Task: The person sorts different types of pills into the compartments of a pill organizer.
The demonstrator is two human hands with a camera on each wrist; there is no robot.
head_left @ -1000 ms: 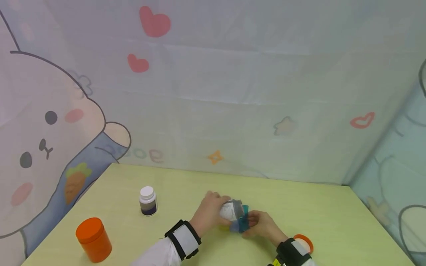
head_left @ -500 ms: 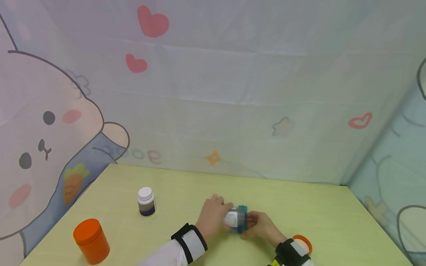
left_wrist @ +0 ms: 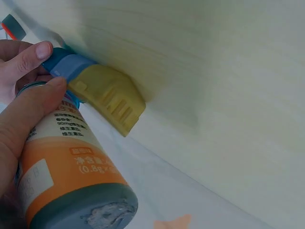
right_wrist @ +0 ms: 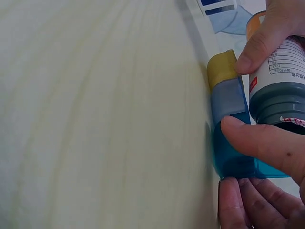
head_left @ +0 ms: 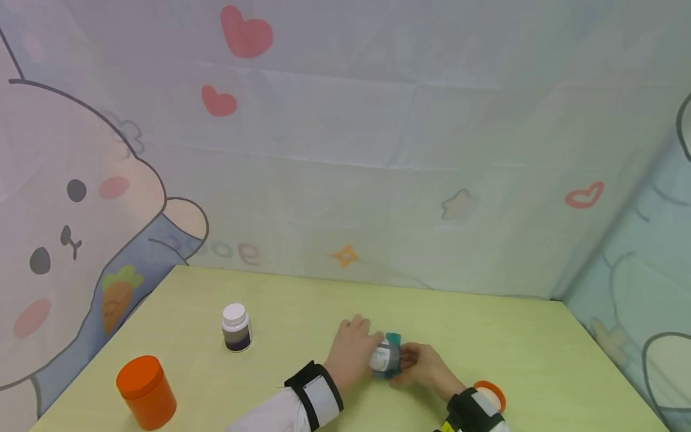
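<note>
My left hand (head_left: 352,353) grips a small bottle (left_wrist: 78,157) with an orange and white label, also seen in the head view (head_left: 380,357). The bottle lies tilted, its uncapped mouth towards my right hand and a torn seal at the rim in the right wrist view. My right hand (head_left: 426,367) holds the teal end of a pill box (right_wrist: 231,102) with yellow, blue and teal sections, between thumb and fingers. The bottle's mouth is over or beside the teal section; which one I cannot tell. What is inside the box is hidden.
An orange lid (head_left: 491,395) lies on the yellowish table beside my right wrist. To the left stand an orange jar (head_left: 147,393) and a white-capped bottle (head_left: 236,327). A printed cloth (head_left: 378,150) hangs behind the table's back edge.
My left hand has shifted right with the bottle, bringing it over more of the pill box and turning its label. The right hand has stayed nearly still.
</note>
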